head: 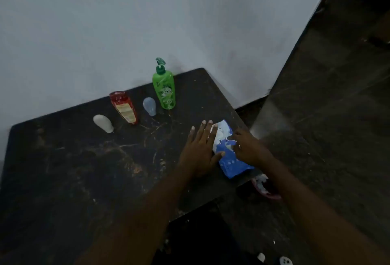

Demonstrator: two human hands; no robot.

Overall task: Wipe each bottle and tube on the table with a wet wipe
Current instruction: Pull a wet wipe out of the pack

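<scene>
Flat left hand (200,150) pins the likely soft, light wet wipe pack (229,160) at 3 o'clock; right hand (250,148) pinches its flap.

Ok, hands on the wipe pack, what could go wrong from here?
The wipe pack lies at the table's right edge, its near end apparently overhanging; a hard tug by the right hand could drag it off, since the left hand only presses flat. The tall green pump bottle might topple if wiped unsupported.
</scene>
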